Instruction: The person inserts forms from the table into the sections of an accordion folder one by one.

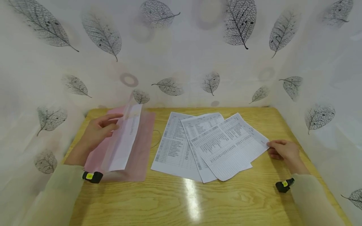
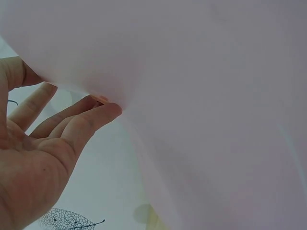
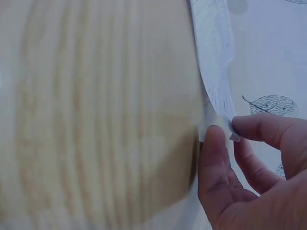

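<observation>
Three printed paper sheets lay overlapped in a fan at the centre of the frame. The top printed sheet [image 1: 229, 144], tilted and covered in small rows of text, lay farthest right; under it came the middle printed sheet [image 1: 198, 123], and the bottom printed sheet [image 1: 175, 138] was farthest left. At centre right, the right hand [image 1: 284, 152] pinched the right corner of the top printed sheet between thumb and fingers. The right wrist view showed that sheet nearly edge-on, bending close to the fingertips.

Left of the sheets, just apart from them, a translucent pink folder [image 1: 142, 157] was on the table with its cover partly raised. The left hand [image 1: 97, 130] gripped the cover's edge, thumb and fingers at the rim; in the left wrist view the pink cover filled most of the picture. A white paper [image 1: 127, 141] showed as a slanting strip within the folder, its print too small to read.

Both arms came in from the lower corners in pale sleeves [image 1: 56, 191], each with a small black wrist device [image 1: 92, 176] bearing a yellow mark. The wood-grain table [image 1: 164, 201] caught a bright reflection at lower centre. Behind and around it hung a whitish covering [image 1: 181, 62] printed with dark skeleton leaves.
</observation>
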A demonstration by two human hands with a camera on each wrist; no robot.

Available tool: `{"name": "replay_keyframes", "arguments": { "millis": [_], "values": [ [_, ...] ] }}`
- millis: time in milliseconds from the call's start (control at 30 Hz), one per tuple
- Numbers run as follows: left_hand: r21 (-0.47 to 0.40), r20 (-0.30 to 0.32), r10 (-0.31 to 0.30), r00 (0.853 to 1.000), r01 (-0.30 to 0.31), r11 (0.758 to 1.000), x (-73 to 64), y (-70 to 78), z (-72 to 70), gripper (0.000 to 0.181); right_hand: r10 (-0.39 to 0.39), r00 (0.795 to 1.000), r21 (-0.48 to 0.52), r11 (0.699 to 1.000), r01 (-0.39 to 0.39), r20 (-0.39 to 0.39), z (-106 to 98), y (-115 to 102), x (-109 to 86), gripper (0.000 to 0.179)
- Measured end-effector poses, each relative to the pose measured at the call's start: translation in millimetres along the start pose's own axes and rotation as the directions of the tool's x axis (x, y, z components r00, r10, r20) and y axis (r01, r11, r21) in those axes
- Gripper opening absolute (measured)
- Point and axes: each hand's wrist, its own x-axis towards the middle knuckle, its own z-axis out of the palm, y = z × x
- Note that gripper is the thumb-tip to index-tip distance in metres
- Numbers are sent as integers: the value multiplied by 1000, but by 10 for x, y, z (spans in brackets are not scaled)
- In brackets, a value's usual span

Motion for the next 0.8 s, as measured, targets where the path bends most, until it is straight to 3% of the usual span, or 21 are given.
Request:
{"name": "replay_keyframes", "arguments": {
  "millis": [100,200,300,400,467,533,633,800],
  "values": [
    [3,2,4,1000,-4,1000,10,7,7,44,-43,998,93,995,39,49,-26,-39,-7,23],
    [8,-1,1,1000,-1,1000,15,7,11,44,-47,994,230,973,23,96,-41,-83,-1,3],
    [9,-1,2,1000,-2,1000,16,4,11,44,-29,993,330,944,-11,116,-44,-116,0,13],
    [7,-2,7,1000,-7,1000,11,8,12,44,-17,994,359,933,-22,104,-37,-126,-2,14],
    [7,-4,13,1000,-13,1000,10,13,13,43,1,997,367,930,-29,78,-26,-124,8,30],
    [5,-6,13,1000,-13,1000,8,17,14,43,22,999,374,926,-39,48,-13,-120,27,58],
    [5,-8,8,1000,-8,1000,6,20,16,43,44,999,434,899,-52,29,-1,-111,69,94],
    [-4,-7,2,1000,-2,1000,-2,19,22,43,47,987,600,789,-131,154,20,-91,123,106]
  ]
}}
